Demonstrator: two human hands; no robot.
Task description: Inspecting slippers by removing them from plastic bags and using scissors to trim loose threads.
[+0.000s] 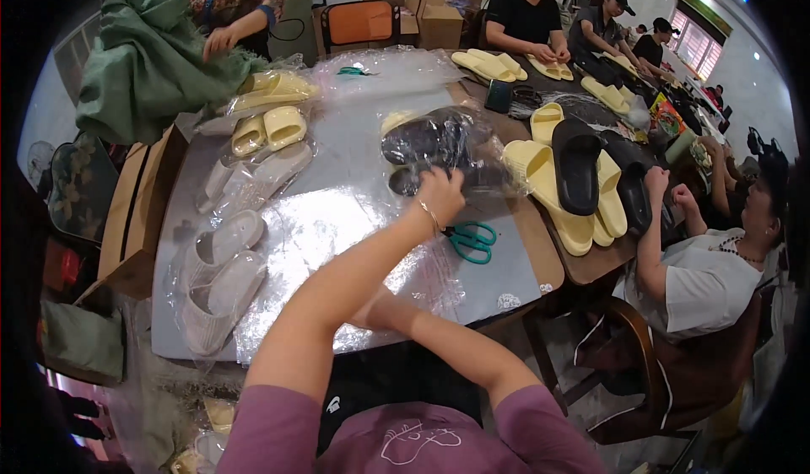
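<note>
Left hand is out over the middle of the bench, fingers curled down onto a clear plastic bag holding a pair of black slippers; looks like it's gripping the bag's near edge. The bagged black pair lies far-centre on the bench, on a sheet of clear plastic film.

Right hand: tucked under the left forearm near the bench's near edge, hidden, so can't tell whether it's open or closed.

Teal-handled scissors lie just right of the left wrist, on the bench, apart from the hand.

Left side of the bench: bagged grey slippers near, another grey pair further out, then bagged pale yellow slippers.

Right: loose heap of yellow slippers with a black slipper on top. A seated person in a white top reaches an arm into that heap.

Far left: a person handles green cloth. More people sit at the far right end.
</note>
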